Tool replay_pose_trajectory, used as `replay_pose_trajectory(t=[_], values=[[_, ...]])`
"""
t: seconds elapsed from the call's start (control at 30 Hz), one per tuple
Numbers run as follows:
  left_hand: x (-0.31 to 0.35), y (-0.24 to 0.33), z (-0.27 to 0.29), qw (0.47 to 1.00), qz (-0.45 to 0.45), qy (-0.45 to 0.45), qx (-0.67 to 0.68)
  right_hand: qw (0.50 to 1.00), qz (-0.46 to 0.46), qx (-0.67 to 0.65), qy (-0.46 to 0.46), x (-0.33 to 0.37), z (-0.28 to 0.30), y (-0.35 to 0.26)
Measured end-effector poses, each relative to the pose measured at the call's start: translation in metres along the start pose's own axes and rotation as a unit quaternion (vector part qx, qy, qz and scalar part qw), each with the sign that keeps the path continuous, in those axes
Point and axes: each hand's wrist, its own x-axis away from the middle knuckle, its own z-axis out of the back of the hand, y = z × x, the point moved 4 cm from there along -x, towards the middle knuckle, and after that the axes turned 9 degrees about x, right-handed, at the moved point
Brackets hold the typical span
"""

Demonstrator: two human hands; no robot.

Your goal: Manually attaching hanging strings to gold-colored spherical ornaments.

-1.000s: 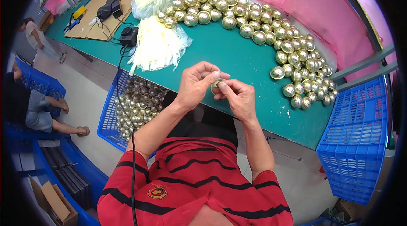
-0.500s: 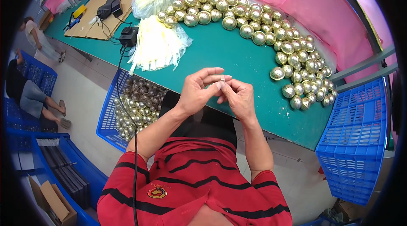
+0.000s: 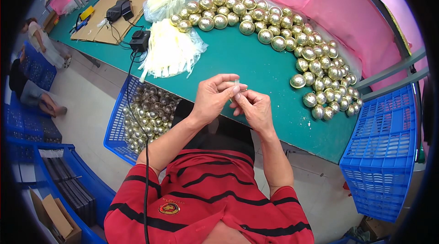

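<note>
My left hand (image 3: pixel 211 100) and my right hand (image 3: pixel 257 112) meet over the near edge of the green table, both with fingers pinched together. Between their fingertips a small pale strip (image 3: pixel 237 82) stands up, its lower part hidden by thumb and fingers. Beyond my left hand lies a fanned pile of pale yellow strips (image 3: pixel 170 54) on clear plastic. Shiny gold balls (image 3: pixel 278 42) curve in a long heap along the back and right of the table (image 3: pixel 228 56).
Below the table's left side, a blue basket (image 3: pixel 114 127) holds more gold balls. Blue crates (image 3: pixel 379 152) stand at the right end. A black device (image 3: pixel 139 40) trails a cable past my left arm. Cardboard (image 3: pixel 98 29) lies at the far left; two people are beyond.
The strip now sticks up more clearly between my fingertips, and my right fingers have shifted slightly downward. At the left, the seated person's legs have moved.
</note>
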Motion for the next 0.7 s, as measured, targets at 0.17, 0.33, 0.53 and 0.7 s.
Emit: replay_pose_trajectory(t=[0.17, 0.33, 0.53, 0.7], values=[[0.0, 0.002, -0.001, 1.0, 0.013, 0.005, 0.012, 1.0, -0.008, 0.012, -0.009, 0.001, -0.001, 0.003], [0.0, 0.008, -0.001, 1.0, -0.003, 0.003, 0.0, 0.998, 0.011, 0.037, 0.054, 0.003, 0.005, -0.009], [0.001, 0.03, -0.005, 0.995, -0.038, 0.001, -0.092, 0.957, 0.174, 0.172, 0.157, -0.005, 0.03, -0.059], [0.001, 0.035, -0.006, 0.988, -0.064, -0.015, -0.143, 0.94, 0.241, 0.232, 0.063, -0.014, 0.023, -0.086]])
